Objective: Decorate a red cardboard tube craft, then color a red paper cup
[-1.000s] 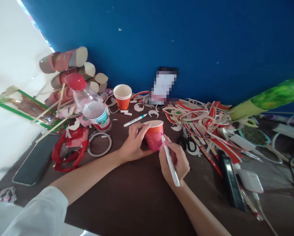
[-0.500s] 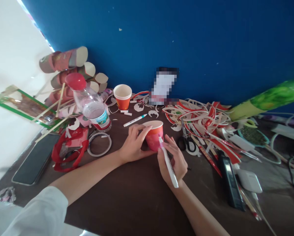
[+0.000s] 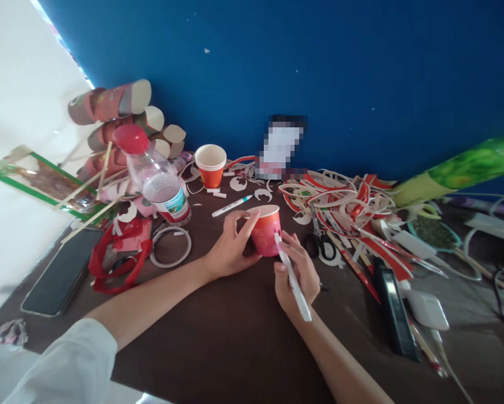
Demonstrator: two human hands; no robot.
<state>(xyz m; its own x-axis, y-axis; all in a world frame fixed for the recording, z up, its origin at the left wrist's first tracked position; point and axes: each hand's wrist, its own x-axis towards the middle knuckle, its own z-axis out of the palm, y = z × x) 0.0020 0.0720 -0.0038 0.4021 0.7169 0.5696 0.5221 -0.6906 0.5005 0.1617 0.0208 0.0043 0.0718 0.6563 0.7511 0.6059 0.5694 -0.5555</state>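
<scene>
Since 0.5 s ago, cup [image 3: 265, 230] tilted slightly. Left hand [image 3: 230, 247] grip wraps its side; right hand [image 3: 298, 278] grip closed on marker [image 3: 293, 278], tip touching cup wall.

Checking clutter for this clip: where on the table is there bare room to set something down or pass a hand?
Bare brown table lies between the forearms, near the front edge, and between the black phone and the left hand. The back and right are crowded: water bottle, stacked cups, cut paper strips, scissors.
</scene>
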